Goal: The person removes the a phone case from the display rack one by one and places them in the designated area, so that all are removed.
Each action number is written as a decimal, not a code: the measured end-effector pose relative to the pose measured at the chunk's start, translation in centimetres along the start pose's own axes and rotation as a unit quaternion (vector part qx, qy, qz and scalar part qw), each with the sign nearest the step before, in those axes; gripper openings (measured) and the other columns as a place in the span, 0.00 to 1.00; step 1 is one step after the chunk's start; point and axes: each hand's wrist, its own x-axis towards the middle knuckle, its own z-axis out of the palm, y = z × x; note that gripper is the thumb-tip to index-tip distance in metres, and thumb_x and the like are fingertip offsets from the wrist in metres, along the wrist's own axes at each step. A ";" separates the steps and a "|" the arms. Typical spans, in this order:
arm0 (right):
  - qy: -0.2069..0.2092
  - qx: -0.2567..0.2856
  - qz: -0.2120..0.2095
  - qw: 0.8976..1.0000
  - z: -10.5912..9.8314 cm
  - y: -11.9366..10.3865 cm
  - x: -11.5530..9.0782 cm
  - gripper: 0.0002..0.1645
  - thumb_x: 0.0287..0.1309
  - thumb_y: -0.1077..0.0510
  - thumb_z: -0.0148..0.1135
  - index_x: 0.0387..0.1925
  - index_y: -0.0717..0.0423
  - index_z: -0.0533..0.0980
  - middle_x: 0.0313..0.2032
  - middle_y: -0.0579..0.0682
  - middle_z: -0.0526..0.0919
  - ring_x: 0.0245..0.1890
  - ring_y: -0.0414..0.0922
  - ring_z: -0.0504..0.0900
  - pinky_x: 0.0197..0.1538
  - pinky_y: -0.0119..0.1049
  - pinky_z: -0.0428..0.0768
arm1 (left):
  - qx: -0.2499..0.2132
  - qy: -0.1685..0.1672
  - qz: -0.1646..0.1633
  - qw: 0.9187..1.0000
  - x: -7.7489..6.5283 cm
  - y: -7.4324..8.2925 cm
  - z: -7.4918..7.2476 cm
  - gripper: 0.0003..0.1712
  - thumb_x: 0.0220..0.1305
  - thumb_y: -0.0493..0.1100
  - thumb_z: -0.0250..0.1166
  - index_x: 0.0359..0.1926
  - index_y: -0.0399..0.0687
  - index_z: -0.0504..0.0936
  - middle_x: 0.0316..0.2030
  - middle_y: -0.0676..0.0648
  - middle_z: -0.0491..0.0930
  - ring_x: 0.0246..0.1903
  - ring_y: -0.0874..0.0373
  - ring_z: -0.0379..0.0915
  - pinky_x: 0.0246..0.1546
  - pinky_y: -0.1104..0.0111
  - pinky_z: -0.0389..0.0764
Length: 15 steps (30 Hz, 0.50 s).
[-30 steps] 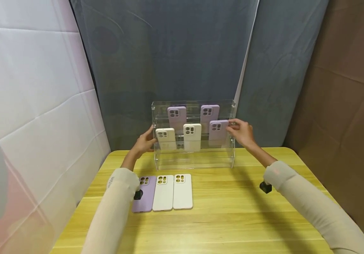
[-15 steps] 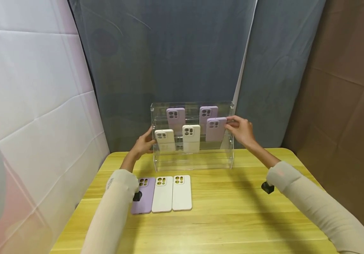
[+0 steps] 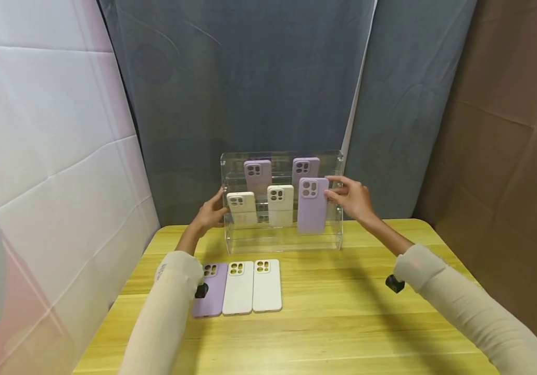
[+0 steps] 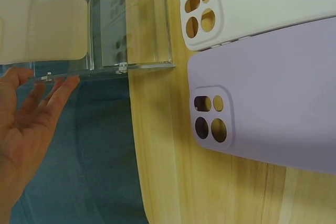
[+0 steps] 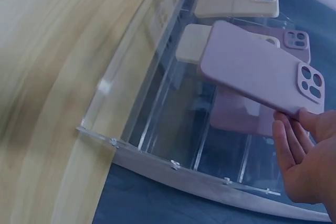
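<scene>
My right hand [image 3: 353,199] pinches a purple phone case [image 3: 312,205] by its upper right edge. The case is upright in front of the clear acrylic display rack [image 3: 287,244]; its camera cutouts face me. In the right wrist view, the phone case [image 5: 252,66] tilts over the rack, in front of another purple case. My left hand [image 3: 209,212] holds the rack's left side panel, its fingertips at the panel edge in the left wrist view. Two white cases [image 3: 281,208] stand on a lower tier, two purple cases [image 3: 258,174] on a higher one.
On the wooden table [image 3: 334,323] before the rack lie a purple case [image 3: 213,297] and two white cases [image 3: 266,286], side by side. Grey cloth [image 3: 249,78] hangs behind, white cloth at left, brown cloth at right. Black wrist cameras sit under both sleeves.
My right hand has lifted the purple case out of the rack's lower right tier and drawn it forward and slightly left. My left hand stays at the rack's side.
</scene>
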 end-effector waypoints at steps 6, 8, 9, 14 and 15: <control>-0.040 0.019 0.014 0.999 1.1 0.5 -1.0 0.29 0.65 0.62 0.71 0.67 0.54 0.79 0.43 0.62 0.90 0.35 0.53 0.92 0.38 0.40 0.90 | 0.000 0.000 0.005 1.000 0.0 -0.3 0.0 0.45 0.81 0.36 0.51 0.84 0.67 0.36 0.75 0.24 0.56 0.69 0.31 0.65 0.59 0.43 0.80; -0.052 0.022 0.018 0.998 1.4 0.6 -1.4 0.29 0.64 0.63 0.71 0.67 0.55 0.79 0.42 0.61 0.90 0.34 0.52 0.92 0.37 0.40 0.90 | 0.002 0.000 0.005 1.000 0.0 -0.3 -0.1 0.45 0.81 0.36 0.51 0.84 0.68 0.36 0.75 0.24 0.56 0.69 0.31 0.66 0.59 0.43 0.80; -0.058 0.025 0.019 0.998 1.6 0.7 -1.5 0.29 0.65 0.63 0.71 0.67 0.56 0.79 0.42 0.62 0.90 0.34 0.53 0.92 0.37 0.40 0.90 | 0.004 0.000 0.005 1.000 0.0 -0.3 -0.1 0.45 0.81 0.36 0.50 0.83 0.68 0.36 0.75 0.24 0.56 0.69 0.32 0.66 0.59 0.43 0.80; -0.082 0.053 0.038 0.995 2.7 1.2 -2.2 0.29 0.64 0.66 0.71 0.66 0.59 0.78 0.43 0.64 0.89 0.37 0.59 0.91 0.36 0.37 0.90 | 0.007 0.001 0.005 1.000 -0.1 0.0 0.0 0.44 0.82 0.36 0.50 0.84 0.67 0.36 0.74 0.25 0.59 0.69 0.32 0.67 0.58 0.45 0.81; -0.085 0.056 0.042 0.994 3.0 1.4 -2.4 0.29 0.64 0.66 0.71 0.66 0.59 0.78 0.43 0.64 0.89 0.37 0.59 0.91 0.36 0.37 0.90 | 0.008 0.000 0.005 1.000 -0.1 0.1 0.0 0.44 0.82 0.36 0.50 0.84 0.66 0.36 0.74 0.25 0.60 0.69 0.32 0.67 0.58 0.45 0.82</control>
